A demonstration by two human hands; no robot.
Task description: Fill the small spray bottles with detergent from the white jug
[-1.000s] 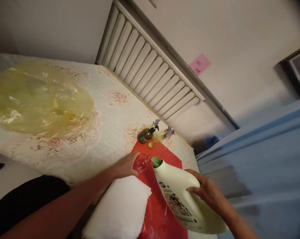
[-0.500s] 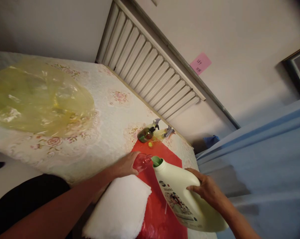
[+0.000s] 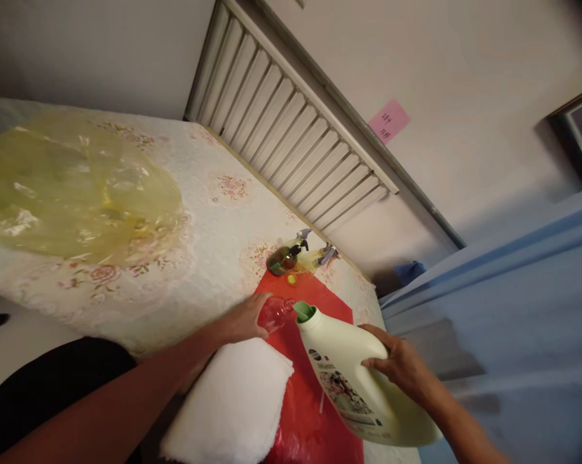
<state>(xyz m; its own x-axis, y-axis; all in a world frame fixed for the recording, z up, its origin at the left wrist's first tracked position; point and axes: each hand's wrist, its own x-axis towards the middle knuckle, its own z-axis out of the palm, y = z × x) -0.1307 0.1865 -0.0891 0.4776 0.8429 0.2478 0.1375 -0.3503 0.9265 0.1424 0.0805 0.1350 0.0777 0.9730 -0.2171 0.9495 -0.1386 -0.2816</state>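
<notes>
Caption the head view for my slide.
Left hand holds a clear bottle near the green spout of a pale jug in the right hand.

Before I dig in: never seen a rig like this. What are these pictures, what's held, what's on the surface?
There is no robot. A person works with two bare hands, so the hands are the grip. All three pictures come from one camera worn on the head, looking forward and down; the last is now.

The left hand holds a small see-through bottle. The right hand holds a big pale jug, its green spout close to the bottle's neck. I can't tell whether liquid is flowing.

On the flowered tablecloth lie a red sheet and, at left, a yellow plastic bag. A dark bottle stands near the sheet's far end. A folded white cloth is by the left forearm.
</notes>
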